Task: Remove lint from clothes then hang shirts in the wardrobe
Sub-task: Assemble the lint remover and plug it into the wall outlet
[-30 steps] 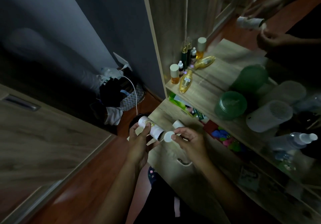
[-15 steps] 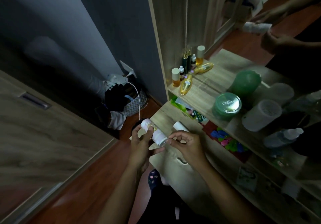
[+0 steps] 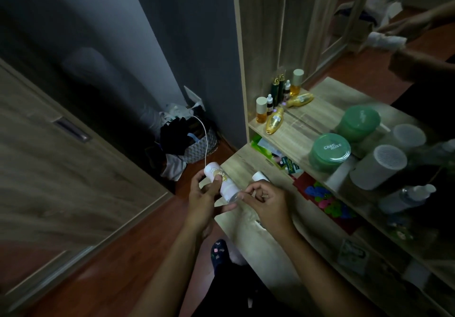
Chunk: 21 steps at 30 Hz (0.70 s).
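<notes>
My left hand is shut around a white tube with a yellow cartoon print, probably the lint roller's cover, held tilted over the low wooden unit. My right hand pinches the tube's near end with thumb and fingers. A white rounded handle end sticks out behind its knuckles. The roller's sticky part is hidden inside the tube or behind my fingers. No shirt is in either hand.
A wooden wardrobe door stands at left. A basket of dark clothes with a white cable sits in the corner. Shelves hold small bottles, green jars, white cylinders and coloured clips. A mirror reflects my hands.
A second ago a white round end in my right hand sat just apart from the tube's opening. Now it has gone into the tube, with my fingers against the rim. The view shifted slightly.
</notes>
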Each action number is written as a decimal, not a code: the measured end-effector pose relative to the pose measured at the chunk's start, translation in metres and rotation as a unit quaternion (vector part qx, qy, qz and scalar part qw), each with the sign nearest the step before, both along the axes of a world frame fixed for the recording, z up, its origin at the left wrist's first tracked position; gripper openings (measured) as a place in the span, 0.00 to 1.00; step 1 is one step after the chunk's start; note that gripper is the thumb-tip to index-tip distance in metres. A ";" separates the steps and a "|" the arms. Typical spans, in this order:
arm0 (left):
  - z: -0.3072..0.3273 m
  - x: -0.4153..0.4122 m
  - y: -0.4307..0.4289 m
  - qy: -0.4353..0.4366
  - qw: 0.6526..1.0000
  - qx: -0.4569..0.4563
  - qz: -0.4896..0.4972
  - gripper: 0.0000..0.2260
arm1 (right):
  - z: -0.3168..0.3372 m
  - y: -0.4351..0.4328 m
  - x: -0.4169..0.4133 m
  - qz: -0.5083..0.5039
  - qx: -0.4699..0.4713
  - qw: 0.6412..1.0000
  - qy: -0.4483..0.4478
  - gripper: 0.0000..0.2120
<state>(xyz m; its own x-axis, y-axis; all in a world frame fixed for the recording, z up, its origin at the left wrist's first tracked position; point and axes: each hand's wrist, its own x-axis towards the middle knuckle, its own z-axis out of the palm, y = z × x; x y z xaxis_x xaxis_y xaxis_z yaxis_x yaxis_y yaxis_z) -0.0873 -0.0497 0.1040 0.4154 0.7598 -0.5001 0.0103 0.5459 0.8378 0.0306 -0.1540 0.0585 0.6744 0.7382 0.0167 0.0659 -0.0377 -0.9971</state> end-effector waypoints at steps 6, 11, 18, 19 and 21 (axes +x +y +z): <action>-0.004 -0.002 -0.001 -0.014 0.999 0.015 -0.026 0.21 | -0.005 -0.007 -0.001 0.012 -0.015 0.999 -0.027 0.07; -0.008 -0.002 0.001 -0.014 0.998 0.022 -0.053 0.21 | -0.012 -0.013 0.000 0.037 -0.032 0.999 -0.016 0.06; -0.015 0.004 -0.001 0.019 0.994 0.079 -0.070 0.23 | -0.080 -0.032 0.025 -0.031 -0.195 0.980 -0.001 0.05; -0.016 0.005 -0.002 0.026 0.993 0.085 -0.075 0.23 | -0.097 -0.037 0.030 -0.037 -0.238 0.970 -0.019 0.06; -0.019 0.007 -0.003 0.036 0.992 0.095 -0.081 0.23 | -0.124 -0.046 0.037 -0.041 -0.332 0.938 -0.090 0.10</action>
